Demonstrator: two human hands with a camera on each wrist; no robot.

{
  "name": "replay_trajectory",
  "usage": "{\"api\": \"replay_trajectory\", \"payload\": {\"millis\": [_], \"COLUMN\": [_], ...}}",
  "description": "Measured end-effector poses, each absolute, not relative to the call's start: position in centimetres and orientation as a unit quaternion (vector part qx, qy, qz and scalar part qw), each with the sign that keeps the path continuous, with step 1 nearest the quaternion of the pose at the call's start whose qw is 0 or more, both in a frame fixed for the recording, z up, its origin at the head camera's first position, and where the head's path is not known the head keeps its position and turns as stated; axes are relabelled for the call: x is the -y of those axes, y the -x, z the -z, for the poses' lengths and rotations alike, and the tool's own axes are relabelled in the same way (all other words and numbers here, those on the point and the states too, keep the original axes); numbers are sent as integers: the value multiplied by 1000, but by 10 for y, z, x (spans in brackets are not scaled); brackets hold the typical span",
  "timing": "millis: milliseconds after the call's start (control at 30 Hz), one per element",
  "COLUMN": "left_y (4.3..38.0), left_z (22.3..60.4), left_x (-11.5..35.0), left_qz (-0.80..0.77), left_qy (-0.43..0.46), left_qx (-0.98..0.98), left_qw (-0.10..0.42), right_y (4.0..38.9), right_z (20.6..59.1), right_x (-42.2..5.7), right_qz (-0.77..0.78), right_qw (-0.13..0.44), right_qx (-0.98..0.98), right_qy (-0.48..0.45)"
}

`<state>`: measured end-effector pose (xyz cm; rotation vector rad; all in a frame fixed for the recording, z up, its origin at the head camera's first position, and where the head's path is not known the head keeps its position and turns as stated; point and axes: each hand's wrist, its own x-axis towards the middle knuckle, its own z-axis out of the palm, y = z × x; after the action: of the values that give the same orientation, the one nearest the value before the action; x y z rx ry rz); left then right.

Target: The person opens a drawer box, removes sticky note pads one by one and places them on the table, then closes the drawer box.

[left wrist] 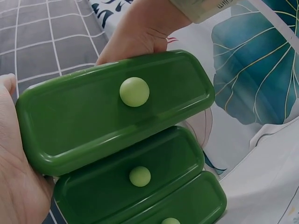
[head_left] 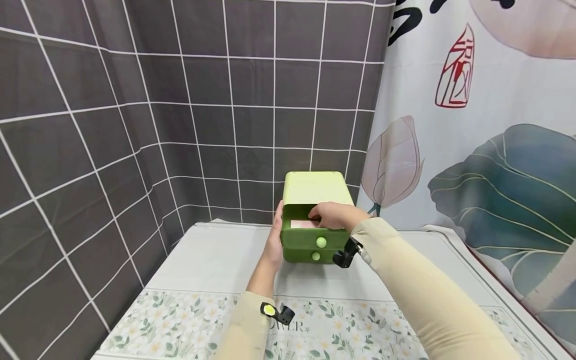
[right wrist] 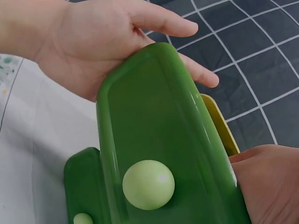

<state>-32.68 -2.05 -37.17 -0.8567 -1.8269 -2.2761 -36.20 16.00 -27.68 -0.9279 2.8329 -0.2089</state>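
Note:
A small green drawer cabinet with a yellow-green top (head_left: 317, 186) stands on the table. Its top drawer (left wrist: 84, 116) is pulled out towards me and has a round light-green knob (right wrist: 148, 185). A flat pale pink thing (head_left: 302, 224) lies inside that drawer. My left hand (head_left: 273, 245) rests along the drawer's left side, its fingers stretched out in the right wrist view. My right hand (head_left: 337, 216) reaches over the drawer's front edge, fingers bent down by the pink thing. The drawer front hides those fingertips in both wrist views, so their hold is unclear.
Lower drawers (left wrist: 135, 177) with matching knobs sit below the pulled-out one. The white table (head_left: 216, 255) carries a flower-patterned strip (head_left: 180, 320) along its front. Behind hangs a dark grid curtain (head_left: 252, 125), and to the right a white leaf-printed cloth (head_left: 405, 95).

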Motion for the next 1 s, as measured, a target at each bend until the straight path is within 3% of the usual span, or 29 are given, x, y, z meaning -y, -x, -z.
{"api": "replay_trajectory", "payload": {"millis": [300,1000], "left_y": [315,313], "left_z": [359,360], "left_x": [22,22], "left_qz": [730,714], "left_qy": [277,269], "left_qx": [622,644], "left_qw": [47,56], "right_y": [365,366], "right_z": [279,282], "right_x": [-158,-157], "right_qz": [61,37], "right_qw": [101,68], "right_qx": [-947,-956], "right_qy": [297,282]}}
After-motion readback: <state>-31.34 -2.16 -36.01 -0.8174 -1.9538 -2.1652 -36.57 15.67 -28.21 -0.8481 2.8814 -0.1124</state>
